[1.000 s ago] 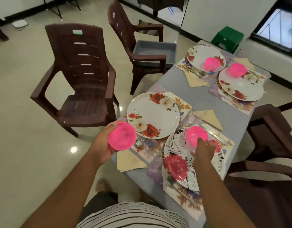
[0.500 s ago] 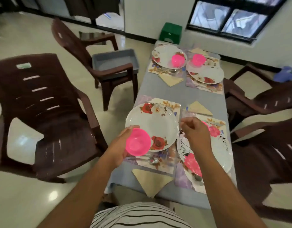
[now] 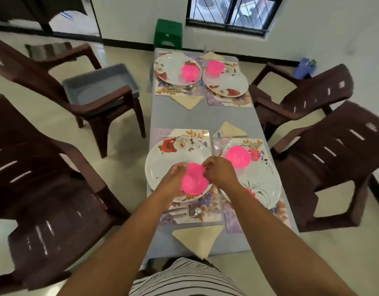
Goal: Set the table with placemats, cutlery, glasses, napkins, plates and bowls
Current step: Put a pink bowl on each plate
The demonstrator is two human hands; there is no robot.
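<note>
A pink bowl [image 3: 194, 181] is over the near left floral plate [image 3: 161, 161]. My left hand [image 3: 174, 177] grips its left side and my right hand [image 3: 219, 173] pinches its far right rim. A second pink bowl [image 3: 237, 155] sits on the near right plate [image 3: 263, 189]. Two more pink bowls [image 3: 189, 72] [image 3: 215, 67] sit on the far plates [image 3: 169, 65] [image 3: 229, 84]. Floral placemats [image 3: 207, 214] lie under the plates. A folded beige napkin [image 3: 198, 239] lies at the near edge, with cutlery [image 3: 193, 211] beside the plate.
The narrow grey table [image 3: 180, 118] is flanked by brown plastic chairs [image 3: 45, 189] [image 3: 333, 159]. A grey tub [image 3: 99, 85] sits on the far left chair. A green stool [image 3: 168, 34] stands beyond the table under the window. Other napkins [image 3: 229, 130] [image 3: 187, 100] lie mid-table.
My left hand carried the pink bowl from the table's left side over the near left plate. My right hand left the right bowl and joined it on the rim. The view swung to face the table.
</note>
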